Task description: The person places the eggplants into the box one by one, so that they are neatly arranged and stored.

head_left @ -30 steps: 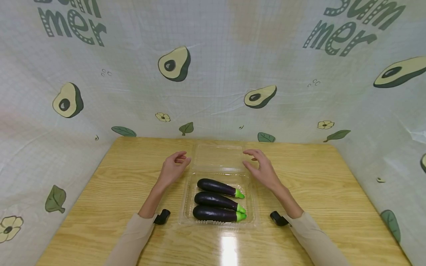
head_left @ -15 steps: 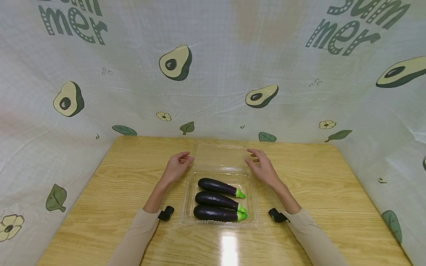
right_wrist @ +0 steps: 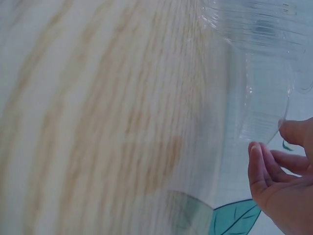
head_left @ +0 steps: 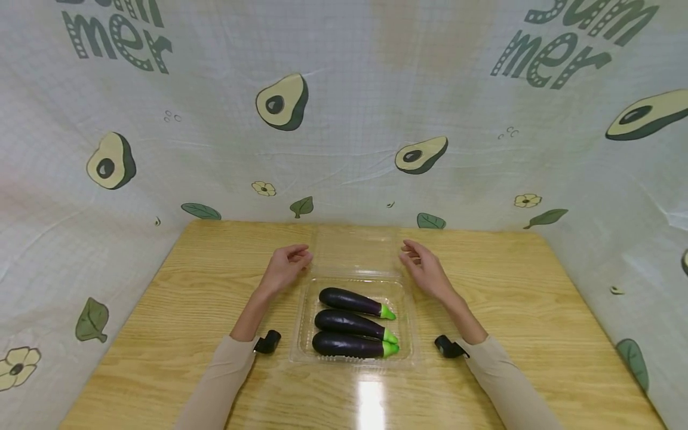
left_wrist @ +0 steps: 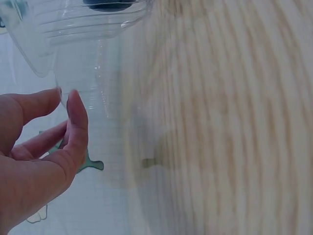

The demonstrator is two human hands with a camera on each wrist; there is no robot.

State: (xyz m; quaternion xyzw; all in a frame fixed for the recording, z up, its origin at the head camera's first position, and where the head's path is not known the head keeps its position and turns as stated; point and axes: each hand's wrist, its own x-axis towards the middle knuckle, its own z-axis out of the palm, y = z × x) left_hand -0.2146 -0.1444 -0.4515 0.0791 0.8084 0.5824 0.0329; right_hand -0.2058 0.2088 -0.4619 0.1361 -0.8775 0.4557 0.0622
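A clear plastic clamshell box [head_left: 409, 334] lies on the wooden table with its lid [head_left: 355, 251] folded back on the far side. In its base three dark eggplants [head_left: 349, 323] with green stem ends lie side by side, stems to the right. My left hand [head_left: 287, 266] pinches the lid's left edge between thumb and forefinger, as the left wrist view shows on that hand [left_wrist: 54, 152]. At the opposite edge, my right hand [head_left: 427, 272] pinches the lid too; in the right wrist view the thumb and fingertips of this hand [right_wrist: 286, 171] meet at the lid's rim.
The wooden table [head_left: 510, 298] reaches to a pale cloth [head_left: 344, 119] printed with avocados and leaves, which hangs behind and at both sides. A small black wrist camera [head_left: 267, 342] sits by the left sleeve, another black camera [head_left: 448, 347] by the right.
My left hand has come right to the lid's edge. My right thumb and fingers have drawn together at the other edge. The eggplants stay in place.
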